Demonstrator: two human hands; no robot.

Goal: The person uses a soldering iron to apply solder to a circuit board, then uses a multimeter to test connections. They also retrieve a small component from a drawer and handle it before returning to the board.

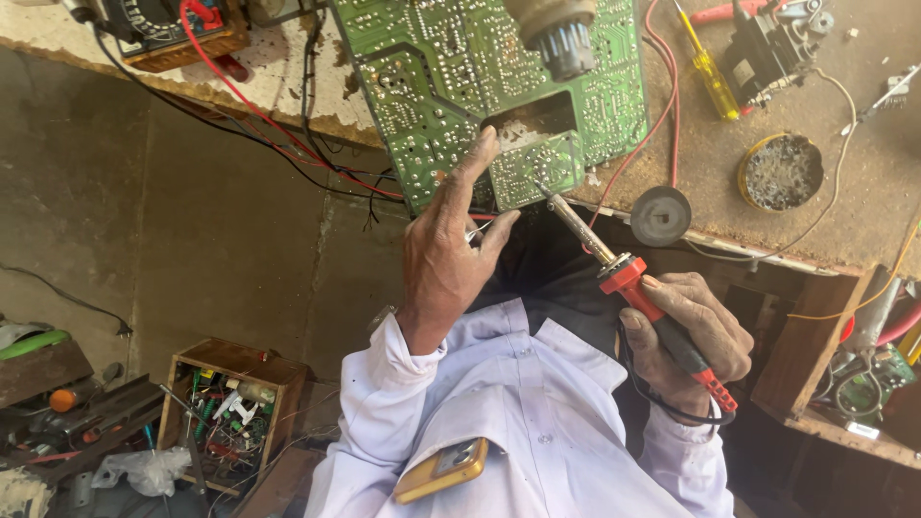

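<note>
Yellow phone (440, 470) with screen in shirt pocket.

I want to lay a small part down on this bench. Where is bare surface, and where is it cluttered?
Bare bench lies right of the round tin, and between it and the yellow screwdriver. Crowded: around the green circuit board, where the left hand, soldering iron and red wires meet.

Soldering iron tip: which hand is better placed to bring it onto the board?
Right, probably. The right hand grips the soldering iron, tip at the circuit board edge; the left hand steadies the board.
</note>
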